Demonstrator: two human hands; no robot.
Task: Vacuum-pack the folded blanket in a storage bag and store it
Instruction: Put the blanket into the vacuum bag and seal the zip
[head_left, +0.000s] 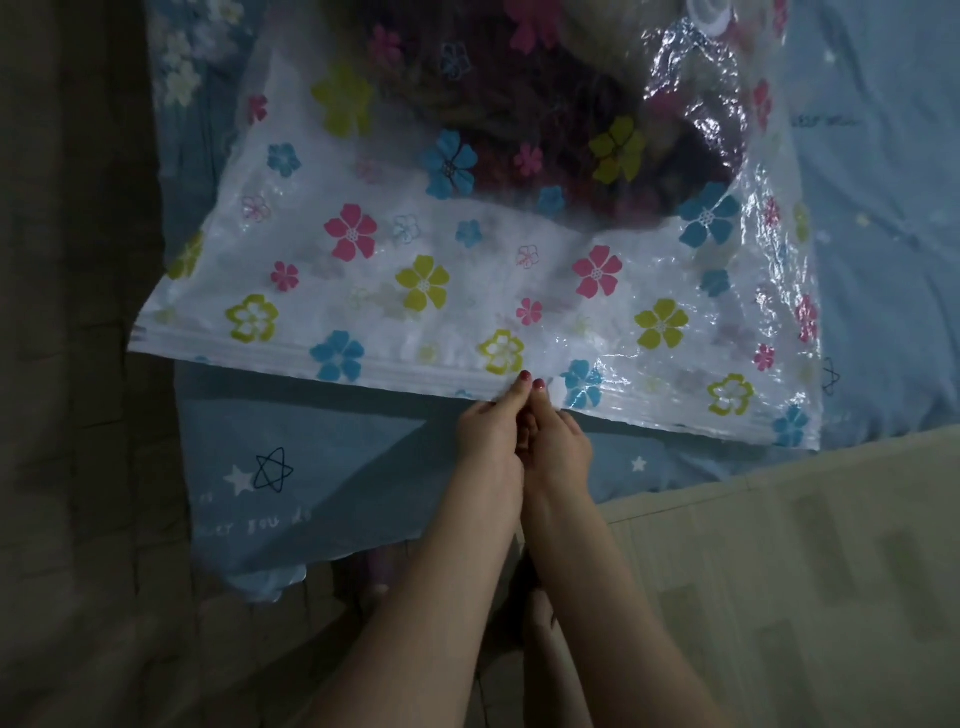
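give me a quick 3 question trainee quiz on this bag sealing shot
1. True or false: both hands pinch the bag's zip strip at one spot.
2. Where is the blanket? A) on the floor B) inside the bag C) under the sheet
3. Fill in: the round valve sits at the bag's ____ end from the person.

Key
1. True: the left hand and right hand meet on the zip strip.
2. B: the blanket shows through the bag.
3. Far: the valve is at the top edge.

blanket (545, 104) blurred inside bag (415, 260), valve (709, 13) perhaps cut off
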